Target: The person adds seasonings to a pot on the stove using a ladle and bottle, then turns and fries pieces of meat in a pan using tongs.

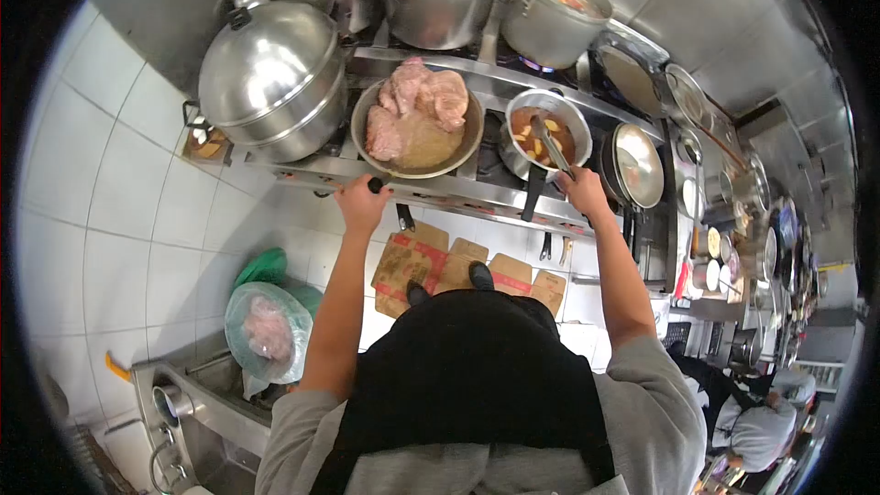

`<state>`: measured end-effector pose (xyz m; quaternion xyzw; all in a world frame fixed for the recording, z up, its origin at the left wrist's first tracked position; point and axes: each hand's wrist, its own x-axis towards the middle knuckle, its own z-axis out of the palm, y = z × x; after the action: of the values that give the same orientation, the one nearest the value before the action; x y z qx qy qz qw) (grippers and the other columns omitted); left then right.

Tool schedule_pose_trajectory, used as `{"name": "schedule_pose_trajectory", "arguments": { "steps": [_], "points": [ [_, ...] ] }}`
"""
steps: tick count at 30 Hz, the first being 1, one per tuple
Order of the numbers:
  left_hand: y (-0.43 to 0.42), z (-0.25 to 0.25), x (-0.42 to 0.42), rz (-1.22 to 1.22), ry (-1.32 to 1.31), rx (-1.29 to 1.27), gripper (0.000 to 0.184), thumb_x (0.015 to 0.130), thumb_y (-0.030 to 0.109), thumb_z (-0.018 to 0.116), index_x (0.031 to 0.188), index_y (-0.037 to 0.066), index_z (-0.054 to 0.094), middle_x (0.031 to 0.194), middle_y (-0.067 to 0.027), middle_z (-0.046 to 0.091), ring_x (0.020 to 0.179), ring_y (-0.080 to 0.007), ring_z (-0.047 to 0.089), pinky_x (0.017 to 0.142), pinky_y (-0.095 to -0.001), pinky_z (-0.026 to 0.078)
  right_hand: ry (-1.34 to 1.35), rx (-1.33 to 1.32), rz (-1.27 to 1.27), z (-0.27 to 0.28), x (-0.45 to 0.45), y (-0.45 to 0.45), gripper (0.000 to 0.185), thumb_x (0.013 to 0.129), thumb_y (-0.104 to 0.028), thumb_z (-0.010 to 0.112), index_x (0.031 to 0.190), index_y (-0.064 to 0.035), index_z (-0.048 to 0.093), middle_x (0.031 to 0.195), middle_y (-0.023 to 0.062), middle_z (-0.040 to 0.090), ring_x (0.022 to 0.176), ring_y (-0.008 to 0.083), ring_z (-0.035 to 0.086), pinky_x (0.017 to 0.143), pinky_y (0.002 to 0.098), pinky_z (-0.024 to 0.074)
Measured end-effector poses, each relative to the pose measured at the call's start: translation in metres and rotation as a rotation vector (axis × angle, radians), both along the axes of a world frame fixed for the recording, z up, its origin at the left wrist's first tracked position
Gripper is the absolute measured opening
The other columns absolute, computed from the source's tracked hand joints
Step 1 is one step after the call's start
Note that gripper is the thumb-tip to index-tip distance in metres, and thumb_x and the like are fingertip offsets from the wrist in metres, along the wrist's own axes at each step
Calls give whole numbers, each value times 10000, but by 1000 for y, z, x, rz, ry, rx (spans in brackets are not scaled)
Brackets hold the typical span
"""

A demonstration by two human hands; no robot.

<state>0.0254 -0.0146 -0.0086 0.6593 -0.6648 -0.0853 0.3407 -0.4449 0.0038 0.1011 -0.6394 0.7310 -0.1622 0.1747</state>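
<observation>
My left hand [364, 205] is closed around a black handle [375, 185] at the near rim of a wide pan [476, 136]. Whether the handle belongs to that pan I cannot tell. Large pieces of pale pink raw meat [414, 101] lie in it, with brownish liquid around them. Metal tongs [553, 147] are gripped in my right hand [582, 191], their tips down in a small saucepan [581, 119]. That saucepan contains reddish-brown sauce with yellowish pieces, and its black handle [533, 194] points toward me, beside my right hand.
Behind the pans stand a domed steamer pot [270, 73] and several tall stockpots [438, 0]. Frying pans [639, 165] sit at right. Flattened cardboard [408, 266] covers floor below. A lined bin [269, 325] and a sink [225, 458] are at left. Another person [761, 431] works at lower right.
</observation>
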Motion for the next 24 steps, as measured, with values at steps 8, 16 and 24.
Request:
{"name": "schedule_pose_trajectory", "arguments": {
  "steps": [8,16,24],
  "points": [
    [3,9,0,-12,21,43,303,742,348,803,888,105,695,843,-105,707,866,-348,651,837,-485,372,241,93,40,-34,-28,-9,478,929,-396,671,907,79,712,898,319,688,893,485,677,826,537,538],
    [5,8,0,-18,26,44,313,760,340,795,933,96,705,897,-104,720,916,-342,653,861,-485,373,205,6,-38,-19,-27,-6,524,926,-427,661,908,95,692,858,342,675,861,521,660,802,547,533],
    [2,6,1,-6,13,79,329,772,318,774,976,75,688,952,-126,709,988,-346,642,928,-505,369,-606,473,-50,8,54,-19,523,974,-471,628,1001,48,682,751,86,659,549,132,583,475,282,472]
  ]
}}
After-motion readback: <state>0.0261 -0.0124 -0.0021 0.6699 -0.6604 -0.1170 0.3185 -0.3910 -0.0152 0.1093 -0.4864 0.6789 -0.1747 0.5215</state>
